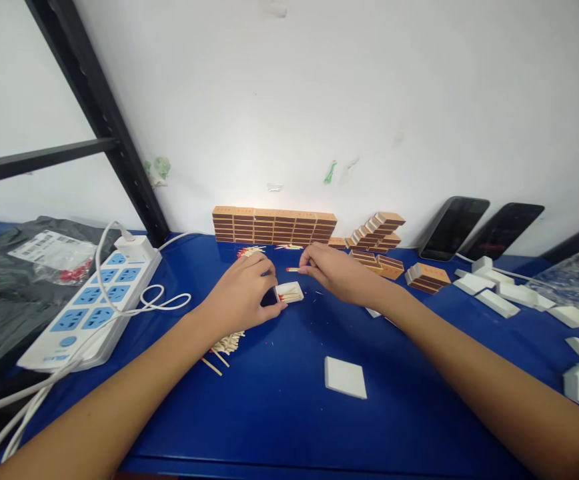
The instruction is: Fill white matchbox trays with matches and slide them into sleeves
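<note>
My left hand [242, 293] rests on the blue table [279, 407], fingers curled around the edge of a small white matchbox tray [290, 291] with a few red-tipped matches in it. My right hand [334, 272] pinches a single red-tipped match [292, 269] just above and behind the tray. A loose pile of matches [227, 343] lies under my left wrist, and another small heap of matches [250, 251] lies behind my left hand.
A row of stacked brown matchboxes [274, 227] lines the wall, with more matchboxes tumbled at the right [377, 243]. White tray inners [494, 297] lie right, a white flat piece [345, 377] in front. A power strip [94, 300] with cables sits left; two phones [452, 227] lean on the wall.
</note>
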### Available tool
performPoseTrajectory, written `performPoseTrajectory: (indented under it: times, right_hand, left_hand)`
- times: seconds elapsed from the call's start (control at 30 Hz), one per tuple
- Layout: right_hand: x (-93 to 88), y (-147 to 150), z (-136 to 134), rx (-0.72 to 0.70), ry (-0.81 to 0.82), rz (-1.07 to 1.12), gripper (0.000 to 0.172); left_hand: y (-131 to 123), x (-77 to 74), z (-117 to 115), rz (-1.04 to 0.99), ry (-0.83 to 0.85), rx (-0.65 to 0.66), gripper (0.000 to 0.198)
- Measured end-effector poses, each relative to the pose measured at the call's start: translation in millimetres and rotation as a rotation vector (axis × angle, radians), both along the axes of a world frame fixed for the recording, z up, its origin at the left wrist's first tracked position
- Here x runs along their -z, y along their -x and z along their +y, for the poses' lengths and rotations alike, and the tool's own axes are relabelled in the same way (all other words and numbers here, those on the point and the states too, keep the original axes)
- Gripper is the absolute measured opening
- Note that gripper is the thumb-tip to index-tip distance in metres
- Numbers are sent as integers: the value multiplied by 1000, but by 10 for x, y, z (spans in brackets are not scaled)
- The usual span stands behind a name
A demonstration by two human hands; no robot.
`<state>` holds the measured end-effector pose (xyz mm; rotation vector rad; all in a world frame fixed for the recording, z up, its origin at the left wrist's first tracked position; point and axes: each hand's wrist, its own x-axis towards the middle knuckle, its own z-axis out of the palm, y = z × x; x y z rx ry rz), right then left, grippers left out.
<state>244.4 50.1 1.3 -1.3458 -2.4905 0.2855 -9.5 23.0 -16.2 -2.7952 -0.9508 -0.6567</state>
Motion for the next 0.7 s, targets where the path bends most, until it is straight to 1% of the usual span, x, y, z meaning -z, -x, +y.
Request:
performPoseTrajectory:
  times: [0.17, 0.33, 0.47, 0.57, 0.63, 0.7]
  right_hand:
    - [9, 2, -244, -39, 22, -15, 8]
    - [22, 112, -334, -20, 34, -103, 8]
    - [75, 180, -352, -13, 1, -165, 8]
    - [87, 177, -338, -34, -11, -134, 7]
    - [62, 158, -276, -37, -11, -70, 8]
    - [27, 139, -149, -5, -40, -25, 10]
  left_hand:
    - [-2, -12, -2, -1, 20, 0, 27]
    - [-5, -7, 0, -10, 23, 10, 27]
    - [-9, -12, -6, -14, 30, 15, 25]
    - [-7, -22, -16, -11, 39, 12, 25]
    - [-3, -25, -19, -4, 34, 17, 25]
    - [1, -23, -18, 1, 20, 25, 26]
